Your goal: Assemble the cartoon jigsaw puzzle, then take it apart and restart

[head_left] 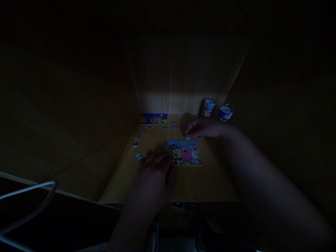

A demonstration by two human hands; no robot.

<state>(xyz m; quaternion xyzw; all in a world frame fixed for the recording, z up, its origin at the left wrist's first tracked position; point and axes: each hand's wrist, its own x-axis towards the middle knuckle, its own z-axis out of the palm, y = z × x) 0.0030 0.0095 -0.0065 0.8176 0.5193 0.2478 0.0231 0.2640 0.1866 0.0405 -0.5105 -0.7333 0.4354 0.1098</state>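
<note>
On the wooden surface, the puzzle lies flat, long axis left-to-right. The left grip rests open at its left edge; the right grip curls at its top edge, and I cannot tell whether it is closed.

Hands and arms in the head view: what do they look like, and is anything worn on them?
The left hand and right hand are bare: no gloves, and no ring or watch shows, though the light is very dim. The left forearm and right forearm are uncovered, with no sleeve in view.
</note>
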